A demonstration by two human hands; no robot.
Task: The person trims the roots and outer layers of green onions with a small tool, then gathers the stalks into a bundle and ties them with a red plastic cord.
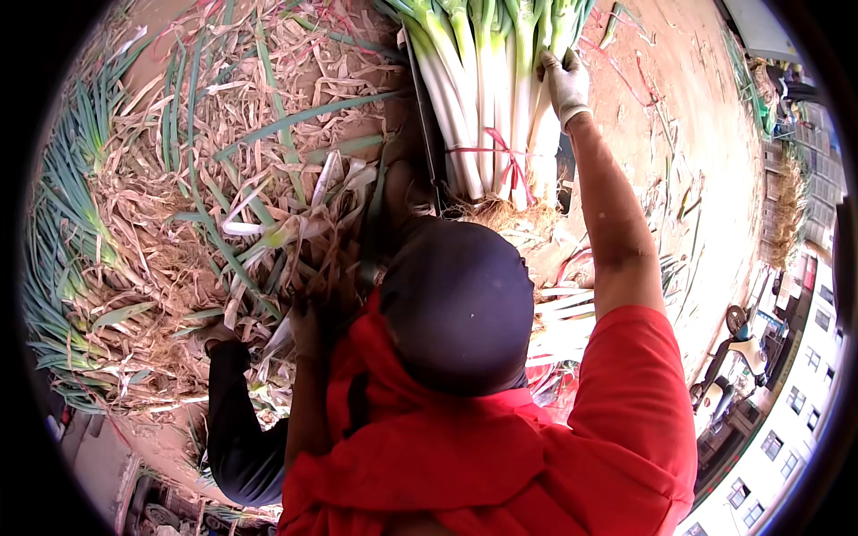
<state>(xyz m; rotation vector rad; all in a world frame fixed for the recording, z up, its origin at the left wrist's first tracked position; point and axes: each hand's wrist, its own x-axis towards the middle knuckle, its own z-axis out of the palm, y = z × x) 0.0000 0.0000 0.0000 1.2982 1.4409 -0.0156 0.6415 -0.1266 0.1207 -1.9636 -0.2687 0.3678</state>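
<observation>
A thick bundle of leeks (487,98) lies in front of me with its roots toward me, tied near the root end with red string (509,159). Under it shows a dark metal-edged stand (424,107). My right hand (566,82), in a pale glove, reaches to the bundle's right side, its fingers closed at an outer leek. My left hand (306,329) is low on the left among dry husks and loose leek leaves (299,219). Shadow hides its fingers and anything in them. A dark cap and red-clothed shoulders cover the lower middle.
Unbundled leeks (85,241) with green tops lie in a heap along the far left. More white stalks (572,308) lie beside my right arm. Red string (630,85) trails over the dirt ground. Toward the right rim stand a scooter (746,353) and a pale building (795,402).
</observation>
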